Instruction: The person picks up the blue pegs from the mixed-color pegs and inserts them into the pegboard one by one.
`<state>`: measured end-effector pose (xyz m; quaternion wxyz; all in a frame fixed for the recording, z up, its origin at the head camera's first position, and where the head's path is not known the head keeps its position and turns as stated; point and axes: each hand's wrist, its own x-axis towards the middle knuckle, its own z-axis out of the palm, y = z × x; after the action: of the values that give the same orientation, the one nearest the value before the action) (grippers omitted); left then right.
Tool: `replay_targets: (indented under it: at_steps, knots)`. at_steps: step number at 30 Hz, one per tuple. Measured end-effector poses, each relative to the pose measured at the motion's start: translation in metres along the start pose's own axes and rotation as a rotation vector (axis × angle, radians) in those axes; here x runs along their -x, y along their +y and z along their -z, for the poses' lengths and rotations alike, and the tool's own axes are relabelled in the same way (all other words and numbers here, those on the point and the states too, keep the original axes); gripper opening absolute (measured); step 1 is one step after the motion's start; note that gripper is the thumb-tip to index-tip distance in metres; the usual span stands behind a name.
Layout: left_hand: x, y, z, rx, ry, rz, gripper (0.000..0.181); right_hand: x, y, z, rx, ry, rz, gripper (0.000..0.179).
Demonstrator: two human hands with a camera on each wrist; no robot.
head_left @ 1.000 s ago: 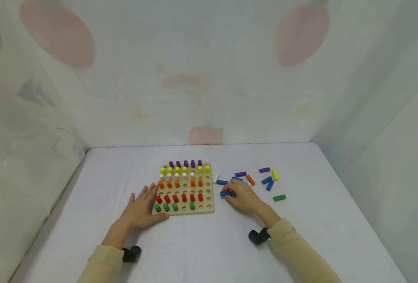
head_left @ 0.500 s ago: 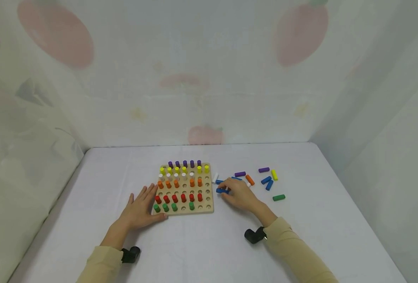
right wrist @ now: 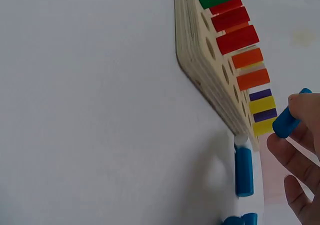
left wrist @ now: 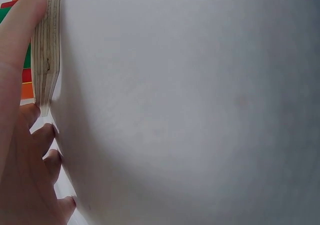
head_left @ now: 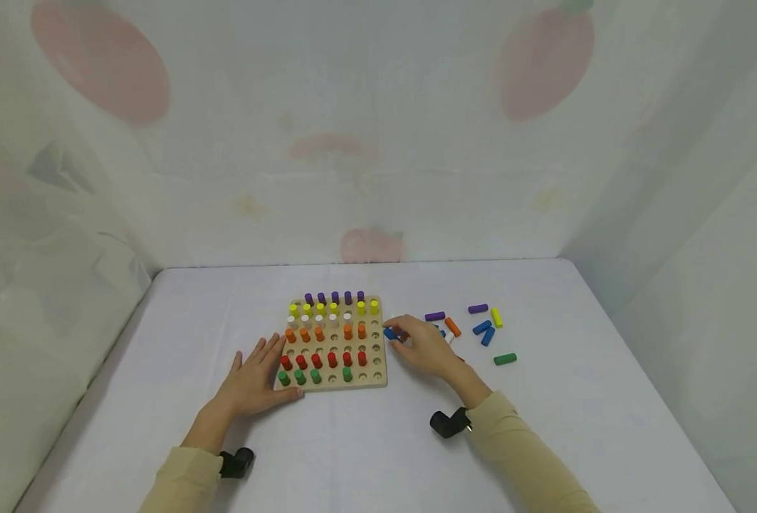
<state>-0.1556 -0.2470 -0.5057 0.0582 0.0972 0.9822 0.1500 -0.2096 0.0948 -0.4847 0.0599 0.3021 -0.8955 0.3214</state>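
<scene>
A wooden pegboard [head_left: 372, 383] carries rows of purple, yellow, white, orange, red and green pegs, with bare holes among them. My left hand [head_left: 250, 383] rests against its left side, fingers spread, the thumb on the front left corner. In the left wrist view that thumb [left wrist: 25, 20] lies over the board's layered edge [left wrist: 46, 50]. Beside the board's right edge, my right hand [head_left: 431, 349] pinches a blue peg [head_left: 389, 333] between thumb and fingers. The right wrist view shows this blue peg [right wrist: 287, 122] held tilted, its lower end free.
Loose pegs lie right of the board: purple [head_left: 478, 308], yellow [head_left: 496, 317], orange [head_left: 453, 327], green [head_left: 505, 359] and several blue [head_left: 482, 327]. Close to the board's side, the right wrist view shows a lying blue peg [right wrist: 244, 171] and a white peg's end [right wrist: 241, 139].
My right hand has carried the blue peg left and slightly away from me, up to the board's right edge. It now covers pegs lying there. The left hand has kept its place.
</scene>
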Motion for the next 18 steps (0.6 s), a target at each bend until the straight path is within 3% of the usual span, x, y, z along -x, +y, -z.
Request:
replay_targets:
  at_steps: [9, 18]
  knots:
    - [0.0, 0.001, 0.0, 0.017, 0.0, -0.001, 0.113, -0.012, -0.015, -0.011, -0.086, 0.02, -0.055, 0.032]
    - [0.002, 0.004, 0.002, 0.018, 0.004, 0.002, 0.112, -0.023, -0.031, -0.015, -0.113, 0.021, -0.058, 0.03]
